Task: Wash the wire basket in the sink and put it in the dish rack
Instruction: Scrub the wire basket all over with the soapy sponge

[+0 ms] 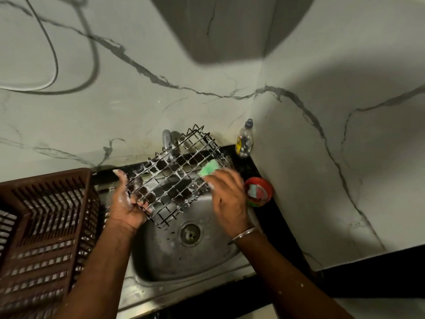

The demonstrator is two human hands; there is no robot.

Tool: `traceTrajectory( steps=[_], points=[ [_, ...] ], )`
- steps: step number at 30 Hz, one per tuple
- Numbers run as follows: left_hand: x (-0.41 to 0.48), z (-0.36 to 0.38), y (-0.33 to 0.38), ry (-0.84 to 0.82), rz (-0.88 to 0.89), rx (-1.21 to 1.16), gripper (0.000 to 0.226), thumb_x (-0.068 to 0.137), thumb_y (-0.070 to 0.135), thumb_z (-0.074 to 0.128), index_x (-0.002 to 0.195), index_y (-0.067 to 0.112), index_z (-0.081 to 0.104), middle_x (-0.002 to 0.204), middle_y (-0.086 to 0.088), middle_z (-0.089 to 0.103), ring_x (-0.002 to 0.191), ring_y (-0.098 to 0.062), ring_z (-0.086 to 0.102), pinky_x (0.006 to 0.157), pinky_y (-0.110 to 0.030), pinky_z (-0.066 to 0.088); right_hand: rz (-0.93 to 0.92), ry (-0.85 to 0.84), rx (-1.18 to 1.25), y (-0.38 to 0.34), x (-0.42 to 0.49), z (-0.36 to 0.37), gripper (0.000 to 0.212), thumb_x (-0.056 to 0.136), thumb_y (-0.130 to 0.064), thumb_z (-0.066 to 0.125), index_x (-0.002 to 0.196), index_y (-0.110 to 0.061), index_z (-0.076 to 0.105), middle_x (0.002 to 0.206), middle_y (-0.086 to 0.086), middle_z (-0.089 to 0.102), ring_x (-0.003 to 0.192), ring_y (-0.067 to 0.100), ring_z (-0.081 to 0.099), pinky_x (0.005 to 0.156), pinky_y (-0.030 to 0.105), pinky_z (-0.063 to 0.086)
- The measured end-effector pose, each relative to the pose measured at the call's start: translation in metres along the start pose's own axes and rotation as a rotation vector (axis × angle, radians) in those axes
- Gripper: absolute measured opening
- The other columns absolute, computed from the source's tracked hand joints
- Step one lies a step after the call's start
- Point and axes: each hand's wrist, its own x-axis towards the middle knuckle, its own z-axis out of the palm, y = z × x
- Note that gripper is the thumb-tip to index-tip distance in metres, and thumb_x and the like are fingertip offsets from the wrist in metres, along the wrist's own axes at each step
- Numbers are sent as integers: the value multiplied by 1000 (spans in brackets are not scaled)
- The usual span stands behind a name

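A black wire basket [177, 176], flecked with soap foam, is held tilted above the steel sink [207, 256]. My left hand [126, 203] grips its lower left edge, fingers soapy. My right hand [227, 199] holds a green sponge [208, 168] pressed against the basket's right side. A brown plastic dish rack [46, 226] stands to the left of the sink.
A tap [167, 139] rises behind the basket at the wall. A clear bottle [244, 141] with a yellow label stands in the corner. A red round tub [258, 191] with soap sits on the black counter [271, 217] right of the sink. Marble-patterned walls close the back and right.
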Motion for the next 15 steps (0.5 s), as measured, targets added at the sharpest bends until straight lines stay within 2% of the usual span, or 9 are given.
traceTrajectory(
  steps=[4, 6, 8, 10, 11, 12, 13, 14, 15],
  points=[
    [0, 2, 0, -6, -20, -4, 88, 54, 84, 85, 128, 43, 60, 56, 7, 51, 40, -11, 49, 45, -27, 45, -132, -74, 16, -18, -17, 4, 23, 95, -10, 64, 115, -11, 74, 121, 3, 68, 122, 24, 56, 95, 47, 53],
    [-6, 9, 1, -77, -22, -1, 85, 34, 82, 94, 95, 33, 62, 53, 7, 51, 39, -11, 48, 42, -26, 44, -159, -71, 58, -26, -21, 6, 22, 100, -12, 59, 115, -11, 75, 120, 4, 69, 120, 25, 58, 96, 43, 52],
    [-8, 14, 0, -76, -45, 14, 90, 34, 82, 93, 100, 28, 63, 60, 6, 60, 44, -14, 56, 42, -26, 47, -69, -36, 55, -32, -20, 9, 24, 99, -10, 58, 114, -11, 76, 119, 3, 69, 119, 24, 58, 96, 40, 51],
    [-6, 22, -1, 5, -57, -12, 120, 57, 80, 83, 157, 24, 49, 119, 21, 69, 92, -36, 78, 68, -37, 62, -159, -51, 68, -39, -25, 17, 24, 98, -5, 61, 116, -11, 76, 119, 4, 69, 118, 24, 58, 96, 41, 50],
    [-3, 24, -3, 25, -57, -53, 124, 67, 78, 78, 167, 23, 29, 150, 22, 52, 129, -44, 63, 91, -44, 60, -216, -64, 83, -42, -28, 19, 23, 99, -5, 60, 117, -10, 75, 120, 5, 69, 118, 25, 59, 97, 43, 51],
    [-4, 28, -3, 28, -53, -81, 122, 68, 77, 79, 167, 24, 30, 157, 22, 43, 141, -47, 49, 105, -48, 54, -218, -65, 101, -43, -28, 21, 24, 102, -7, 57, 117, -10, 75, 120, 5, 69, 118, 26, 60, 97, 43, 51],
    [-5, 33, -2, 7, -20, -86, 114, 62, 77, 85, 157, 25, 50, 146, 23, 57, 127, -52, 59, 103, -48, 56, -170, -50, 103, -45, -26, 21, 26, 104, -10, 52, 117, -10, 75, 120, 5, 69, 118, 25, 60, 96, 43, 51],
    [-6, 34, -1, 5, 0, -80, 102, 55, 76, 90, 137, 21, 67, 121, 21, 70, 68, -32, 71, 92, -46, 62, -116, -39, 105, -47, -23, 20, 28, 105, -12, 51, 117, -10, 75, 119, 4, 69, 118, 25, 59, 96, 42, 50],
    [-7, 35, 1, 6, 2, -76, 100, 57, 74, 89, 130, 9, 68, 109, 19, 72, 76, -50, 71, 92, -48, 62, -120, -38, 109, -50, -22, 20, 26, 103, -11, 52, 116, -10, 76, 119, 5, 69, 118, 25, 59, 96, 42, 50]
  ],
)
